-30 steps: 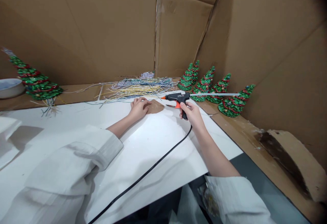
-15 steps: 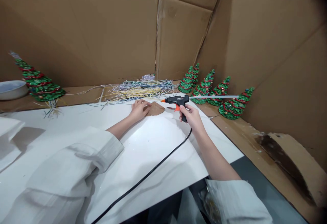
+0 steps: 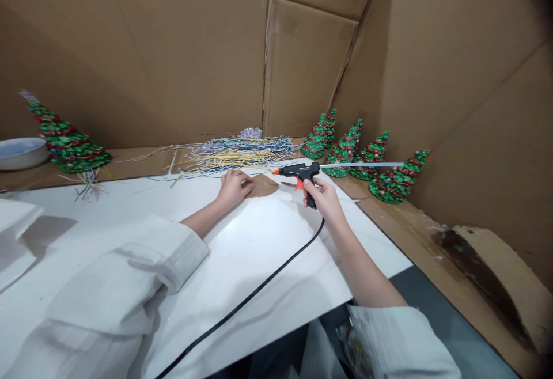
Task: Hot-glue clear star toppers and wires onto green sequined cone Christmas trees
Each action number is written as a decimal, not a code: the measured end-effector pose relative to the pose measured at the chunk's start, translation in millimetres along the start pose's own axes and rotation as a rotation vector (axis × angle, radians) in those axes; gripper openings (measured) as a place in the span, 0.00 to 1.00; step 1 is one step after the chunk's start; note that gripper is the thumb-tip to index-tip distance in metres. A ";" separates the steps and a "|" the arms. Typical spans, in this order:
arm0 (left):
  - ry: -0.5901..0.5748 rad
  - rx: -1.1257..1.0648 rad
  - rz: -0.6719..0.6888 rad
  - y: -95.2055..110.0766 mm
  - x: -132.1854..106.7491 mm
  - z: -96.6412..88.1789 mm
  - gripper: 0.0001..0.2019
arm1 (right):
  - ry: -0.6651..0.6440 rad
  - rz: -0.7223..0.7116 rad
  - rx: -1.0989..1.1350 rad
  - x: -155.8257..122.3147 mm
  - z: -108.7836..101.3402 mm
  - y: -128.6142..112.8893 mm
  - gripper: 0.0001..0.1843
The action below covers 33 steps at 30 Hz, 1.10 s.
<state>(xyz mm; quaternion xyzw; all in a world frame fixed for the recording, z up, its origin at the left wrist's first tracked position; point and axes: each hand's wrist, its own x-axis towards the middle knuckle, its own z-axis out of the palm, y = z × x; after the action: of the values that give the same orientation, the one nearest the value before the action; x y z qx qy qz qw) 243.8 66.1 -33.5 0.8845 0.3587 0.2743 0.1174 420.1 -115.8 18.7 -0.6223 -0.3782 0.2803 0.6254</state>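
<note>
My right hand (image 3: 322, 194) is wrapped round the handle of a black glue gun (image 3: 298, 170) with an orange nozzle and trigger. A long pale glue stick (image 3: 367, 165) juts from its back, and a black cord (image 3: 259, 288) trails from the handle toward me. The nozzle points left, over the far edge of a small brown cardboard piece (image 3: 263, 186) on the white tabletop. My left hand (image 3: 234, 188) grips the left side of that piece with curled fingers; its thumb is partly hidden. A thin dark pointed item (image 3: 287, 184) lies just right of the cardboard, its kind unclear.
Bundles of white, yellow and blue wire ties (image 3: 242, 153) lie behind my hands. Several green decorated Christmas trees (image 3: 343, 147) stand at the back right, and another tree (image 3: 71, 143) at the left beside a white bowl (image 3: 23, 154). Cardboard walls (image 3: 194, 50) enclose the table.
My left hand's fingers have shifted slightly at the cardboard's left edge. The glue gun and my right hand stay almost in place.
</note>
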 end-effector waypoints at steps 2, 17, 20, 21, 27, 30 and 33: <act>-0.001 -0.001 -0.002 -0.3 0.0 0.1 0.09 | 0.001 0.001 0.007 -0.5 0.2 -0.3 0.21; -0.045 0.003 -0.010 -0.3 0.3 0.9 0.08 | -0.003 0.017 0.002 -1.4 0.7 -1.4 0.20; -0.071 0.007 0.003 -0.1 0.3 1.4 0.08 | -0.002 0.024 -0.005 -1.8 1.1 -1.8 0.20; -0.080 0.008 0.008 0.0 0.2 1.6 0.08 | -0.001 0.024 -0.007 -1.9 1.3 -2.1 0.19; -0.107 0.009 0.016 1.2 -0.1 2.4 0.07 | 0.010 0.033 -0.017 -2.5 2.2 -3.5 0.18; -0.104 0.001 0.009 1.5 -0.6 2.7 0.06 | 0.006 0.034 0.003 -1.5 2.0 -1.3 0.18; -0.084 -0.012 0.007 1.2 -1.3 3.2 0.07 | 0.002 0.026 0.040 0.0 1.9 2.0 0.19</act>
<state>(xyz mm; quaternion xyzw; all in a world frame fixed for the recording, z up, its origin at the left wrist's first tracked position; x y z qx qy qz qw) 245.6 64.3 -36.2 0.8958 0.3487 0.2396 0.1365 418.8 -114.6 16.6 -0.6148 -0.3637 0.2956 0.6343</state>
